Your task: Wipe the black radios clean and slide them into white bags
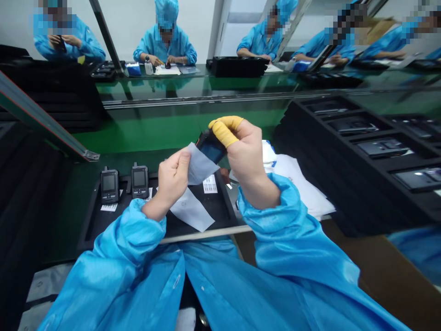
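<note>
My right hand (246,158), with yellow finger cots on two fingers, is closed round a small black device with a dark screen (211,147), held up above the work tray. My left hand (172,177) pinches a thin translucent film (200,166) that lies against the device's screen. A white backing sheet (191,211) rests on the black tray (89,220) under my left wrist. Two more small black devices (109,185) (139,180) stand upright at the tray's far left.
A black compartment tray (361,151) with several flat devices sits to the right. White papers (299,184) lie beneath my right hand. A green conveyor belt (155,128) runs across. Several people in blue coats work at the far side.
</note>
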Action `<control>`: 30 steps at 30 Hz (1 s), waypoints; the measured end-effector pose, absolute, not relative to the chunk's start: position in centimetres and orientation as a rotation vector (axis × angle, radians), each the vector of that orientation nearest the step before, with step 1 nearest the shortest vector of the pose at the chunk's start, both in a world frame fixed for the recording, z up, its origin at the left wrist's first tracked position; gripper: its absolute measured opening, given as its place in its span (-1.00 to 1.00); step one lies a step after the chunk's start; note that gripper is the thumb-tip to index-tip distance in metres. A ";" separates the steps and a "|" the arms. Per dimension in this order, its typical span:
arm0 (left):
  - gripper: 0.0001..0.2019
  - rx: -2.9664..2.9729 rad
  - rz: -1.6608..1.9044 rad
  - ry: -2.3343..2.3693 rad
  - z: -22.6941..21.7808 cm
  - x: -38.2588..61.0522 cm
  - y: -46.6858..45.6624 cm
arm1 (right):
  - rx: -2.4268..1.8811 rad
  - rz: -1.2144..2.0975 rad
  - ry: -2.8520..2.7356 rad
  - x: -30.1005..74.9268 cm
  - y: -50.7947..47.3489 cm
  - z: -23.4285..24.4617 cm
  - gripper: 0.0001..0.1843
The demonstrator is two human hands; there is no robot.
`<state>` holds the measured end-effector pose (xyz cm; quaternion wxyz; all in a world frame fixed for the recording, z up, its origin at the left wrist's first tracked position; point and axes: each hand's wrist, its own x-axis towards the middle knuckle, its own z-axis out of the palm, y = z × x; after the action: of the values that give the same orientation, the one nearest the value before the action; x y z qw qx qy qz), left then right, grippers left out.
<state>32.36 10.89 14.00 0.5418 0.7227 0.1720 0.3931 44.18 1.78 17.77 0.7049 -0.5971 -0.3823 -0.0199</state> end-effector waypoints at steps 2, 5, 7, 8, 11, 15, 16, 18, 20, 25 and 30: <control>-0.58 1.795 1.045 0.336 14.4 32.5 11.2 | -1.298 -0.098 -0.877 44.4 1.1 17.7 -0.73; -0.63 1.981 1.113 0.159 14.8 32.7 11.9 | -1.284 -0.215 -0.852 45.1 0.4 17.8 -0.69; -0.69 2.059 1.105 0.103 14.8 33.0 12.1 | -1.296 -0.252 -0.833 45.4 0.4 17.8 -0.67; -0.70 2.052 1.112 0.122 14.8 33.2 12.1 | -1.306 -0.247 -0.830 45.5 0.4 17.9 -0.66; -0.68 1.880 1.139 0.239 14.9 33.9 11.7 | -1.348 -0.154 -0.855 45.4 0.6 18.1 -0.63; -0.63 1.624 1.064 0.211 15.1 35.0 10.9 | -1.401 -0.045 -0.923 45.0 0.4 18.5 -0.57; -0.63 1.579 1.084 0.198 15.1 35.3 10.8 | -1.411 -0.041 -0.918 45.0 0.3 18.5 -0.53; -0.64 1.516 1.176 0.181 15.4 35.7 10.7 | -1.432 -0.027 -0.893 45.0 0.1 18.0 -0.38; -0.66 1.503 1.267 0.162 15.7 35.9 10.6 | -1.441 0.035 -0.908 44.9 0.1 16.9 -0.17; -0.81 1.674 1.287 0.077 17.8 35.5 9.9 | -1.370 0.226 -1.004 43.7 0.7 13.7 0.01; -0.87 1.848 1.233 -0.113 20.1 34.8 10.0 | -1.432 0.152 -0.866 42.5 0.9 14.0 -0.27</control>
<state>34.82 9.97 20.07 0.4429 0.7448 -0.0455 0.4970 42.48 0.89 14.00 0.6674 -0.6347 -0.3838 0.0673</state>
